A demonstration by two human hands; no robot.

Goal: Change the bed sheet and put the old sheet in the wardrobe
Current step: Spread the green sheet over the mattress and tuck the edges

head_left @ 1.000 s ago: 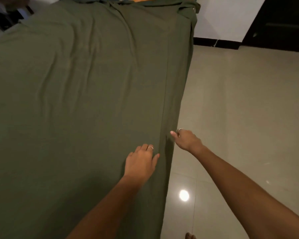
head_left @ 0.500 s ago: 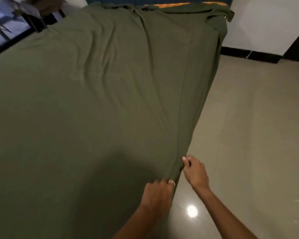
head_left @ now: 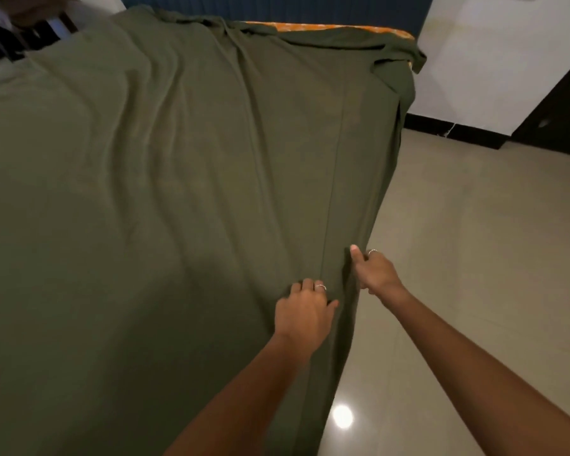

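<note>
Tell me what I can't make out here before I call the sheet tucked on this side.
- Head view: right hand fingers, hidden behind the green sheet at the bed's side; grip unclear.
- Head view: left hand fingertips, hidden by its own knuckles.
- Head view: the sheet's hanging side, covered by its own fold.
- Head view: orange fabric at the head, mostly covered.

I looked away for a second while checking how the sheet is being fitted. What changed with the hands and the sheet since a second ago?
The left hand, flat on the bed top a second ago, curled onto the green sheet near the edge half a second ago and now rests there again, fingers loosely bent. The right hand stays at the overhanging side, pinching the fabric. The sheet remains spread, rumpled at the far corner where orange fabric shows.
</note>
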